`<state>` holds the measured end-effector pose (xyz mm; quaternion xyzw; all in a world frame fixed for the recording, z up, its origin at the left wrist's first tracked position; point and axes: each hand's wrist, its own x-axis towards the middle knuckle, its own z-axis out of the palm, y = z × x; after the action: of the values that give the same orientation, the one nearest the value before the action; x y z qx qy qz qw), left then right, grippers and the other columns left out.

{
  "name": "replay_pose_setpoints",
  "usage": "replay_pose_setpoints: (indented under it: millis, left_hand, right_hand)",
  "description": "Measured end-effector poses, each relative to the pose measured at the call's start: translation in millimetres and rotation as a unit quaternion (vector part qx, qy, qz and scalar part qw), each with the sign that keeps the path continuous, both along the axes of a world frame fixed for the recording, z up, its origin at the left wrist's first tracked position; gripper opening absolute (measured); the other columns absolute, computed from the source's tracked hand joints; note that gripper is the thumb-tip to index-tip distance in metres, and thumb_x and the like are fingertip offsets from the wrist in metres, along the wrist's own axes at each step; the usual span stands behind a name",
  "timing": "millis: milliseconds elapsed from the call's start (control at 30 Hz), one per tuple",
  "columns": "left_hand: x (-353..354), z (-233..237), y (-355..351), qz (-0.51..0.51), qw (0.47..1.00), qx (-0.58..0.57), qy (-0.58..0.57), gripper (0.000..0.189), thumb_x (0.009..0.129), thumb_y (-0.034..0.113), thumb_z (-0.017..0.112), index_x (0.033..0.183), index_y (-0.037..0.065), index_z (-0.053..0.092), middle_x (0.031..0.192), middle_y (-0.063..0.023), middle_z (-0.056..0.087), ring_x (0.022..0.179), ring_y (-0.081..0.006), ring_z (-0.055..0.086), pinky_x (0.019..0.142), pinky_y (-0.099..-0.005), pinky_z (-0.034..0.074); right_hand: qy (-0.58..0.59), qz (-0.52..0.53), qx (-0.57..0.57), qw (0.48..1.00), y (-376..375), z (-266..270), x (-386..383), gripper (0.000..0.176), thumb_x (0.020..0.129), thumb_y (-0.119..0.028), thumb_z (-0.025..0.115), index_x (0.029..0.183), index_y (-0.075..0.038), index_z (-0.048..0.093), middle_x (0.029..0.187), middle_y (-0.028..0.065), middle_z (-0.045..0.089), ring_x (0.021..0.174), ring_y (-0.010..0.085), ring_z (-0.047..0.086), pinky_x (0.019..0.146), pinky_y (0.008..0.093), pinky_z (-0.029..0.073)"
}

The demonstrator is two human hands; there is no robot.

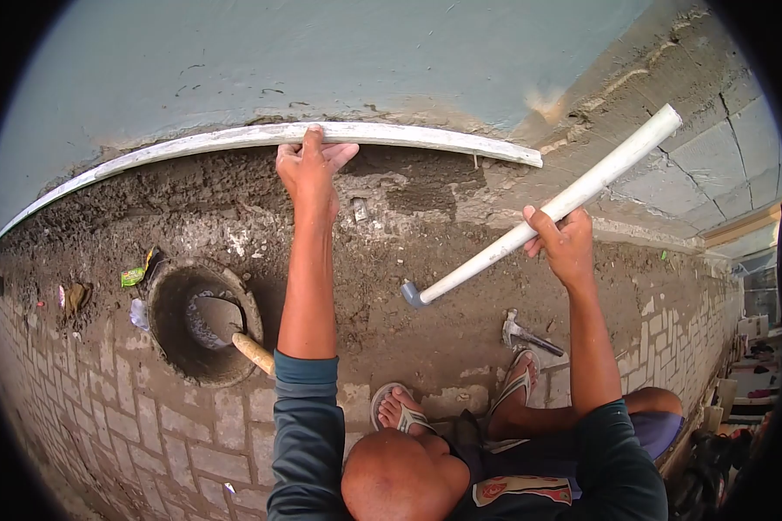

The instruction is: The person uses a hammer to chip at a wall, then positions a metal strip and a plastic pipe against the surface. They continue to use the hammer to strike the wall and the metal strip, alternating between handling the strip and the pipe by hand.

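Observation:
My left hand (311, 174) holds a long, whitish strip (408, 136) against the foot of the blue-grey wall, thumb or finger on top and the others under it. The strip looks curved in this view. My right hand (562, 239) grips a white pipe (617, 165) around its middle. The pipe slants from upper right to lower left, with a grey elbow fitting (412, 293) on its lower end. Below the pipe, a hammer (530, 334) lies on the ground near my foot.
A round bucket (161, 300) at left holds a trowel (217, 319) with a wooden handle. Green litter (133, 277) lies beside it. Brick paving (182, 443) runs below the dirt strip. Bare blocks (712, 161) form the wall at right. My sandalled feet are near the bottom.

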<state>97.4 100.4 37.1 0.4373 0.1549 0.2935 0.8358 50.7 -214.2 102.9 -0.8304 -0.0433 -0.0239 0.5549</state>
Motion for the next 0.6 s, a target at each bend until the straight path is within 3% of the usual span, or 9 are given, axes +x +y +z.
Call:
replay_pose_setpoints:
  millis: [100,167,500,600]
  left_hand:
    - [3.6,3.8,2.3,-0.005,1.0,0.002,0.004,0.027,0.093,0.008,0.052,0.102,-0.012,0.036,0.093,-0.0278,0.052,0.078,-0.0341,0.066,0.069,-0.0396,0.063]
    - [3.7,7.8,1.1,-0.002,1.0,0.006,0.002,0.029,0.092,0.008,0.054,0.102,-0.011,0.035,0.09,-0.0241,0.052,0.072,-0.03,0.066,0.061,-0.0374,0.064]
    - [4.8,7.1,-7.3,0.016,1.0,0.003,-0.012,0.032,0.091,0.007,0.056,0.105,-0.008,0.032,0.09,-0.0184,0.048,0.072,-0.0257,0.063,0.061,-0.0362,0.064]
    - [5.6,6.5,-5.5,0.003,1.0,0.016,-0.017,0.037,0.091,0.008,0.058,0.11,-0.009,0.031,0.101,-0.0234,0.05,0.08,-0.0317,0.063,0.068,-0.0426,0.063]
  right_hand:
    - [-0.001,0.002,0.008,1.0,1.5,0.2,2.3,0.026,0.084,-0.015,0.07,0.084,0.006,0.055,0.066,0.0104,0.062,0.049,0.0119,0.058,0.041,0.0245,0.046]
    - [0.0,0.004,-0.013,1.0,2.9,2.8,2.6,0.025,0.084,-0.015,0.07,0.084,0.005,0.055,0.065,0.0105,0.062,0.049,0.0117,0.058,0.041,0.0241,0.046]
    - [-0.015,-0.021,0.003,1.0,-8.7,2.1,0.9,0.022,0.086,-0.014,0.066,0.086,0.004,0.054,0.066,0.0113,0.061,0.046,0.0131,0.057,0.038,0.024,0.045]
    - [-0.009,-0.034,0.02,0.999,-13.9,-1.6,3.7,0.022,0.085,-0.015,0.067,0.082,0.004,0.056,0.063,0.0099,0.062,0.045,0.0111,0.056,0.038,0.0236,0.044]
